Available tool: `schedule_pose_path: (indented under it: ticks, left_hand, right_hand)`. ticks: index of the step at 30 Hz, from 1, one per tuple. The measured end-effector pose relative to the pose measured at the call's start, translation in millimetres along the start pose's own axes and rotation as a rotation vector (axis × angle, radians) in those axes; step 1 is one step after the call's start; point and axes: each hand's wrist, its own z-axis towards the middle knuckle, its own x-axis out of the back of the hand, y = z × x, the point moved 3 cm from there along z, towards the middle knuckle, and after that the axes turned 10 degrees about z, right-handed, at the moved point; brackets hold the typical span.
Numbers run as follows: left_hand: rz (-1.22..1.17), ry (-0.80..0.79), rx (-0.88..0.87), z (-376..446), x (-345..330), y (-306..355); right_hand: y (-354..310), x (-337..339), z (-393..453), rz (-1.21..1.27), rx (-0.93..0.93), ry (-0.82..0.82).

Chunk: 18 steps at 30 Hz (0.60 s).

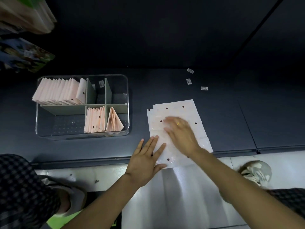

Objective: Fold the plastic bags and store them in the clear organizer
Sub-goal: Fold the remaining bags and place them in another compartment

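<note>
A pale pink plastic bag (186, 111) with dark dots lies flat on the dark shelf, its near end hanging over the front edge. My left hand (145, 160) presses flat on the bag's near left corner, fingers spread. My right hand (180, 132) lies flat on the bag's middle, blurred by motion. To the left stands the clear organizer (126, 90) with grey dividers. Folded pink bags (57, 91) stand in a row in its back left compartment. More folded bags (95, 119) fill two front compartments.
Three small white labels (189, 81) lie on the shelf behind the bag. Packaged goods (24, 55) sit at the far left. The shelf's front edge (82, 160) runs below the organizer. A shoe (255, 171) shows on the floor at right.
</note>
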Motion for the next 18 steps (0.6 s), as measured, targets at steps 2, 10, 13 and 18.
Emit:
schedule_pose_path:
  ticks: [2, 10, 13, 18]
  left_hand:
    - [0.010, -0.019, -0.025, 2, 1, 1]
    - [0.033, -0.036, -0.051, 3, 0, -1]
    - [0.011, -0.068, -0.048, 5, 4, -2]
    - [-0.065, -0.031, -0.049, 8, 10, -8]
  right_hand:
    - [-12, -14, -32, -0.035, 0.142, -0.115]
    - [29, -4, -83, -0.285, 0.001, -0.457]
    - [54, 13, -99, -0.342, -0.032, -0.495]
    - [68, 29, -103, -0.303, -0.033, -0.480]
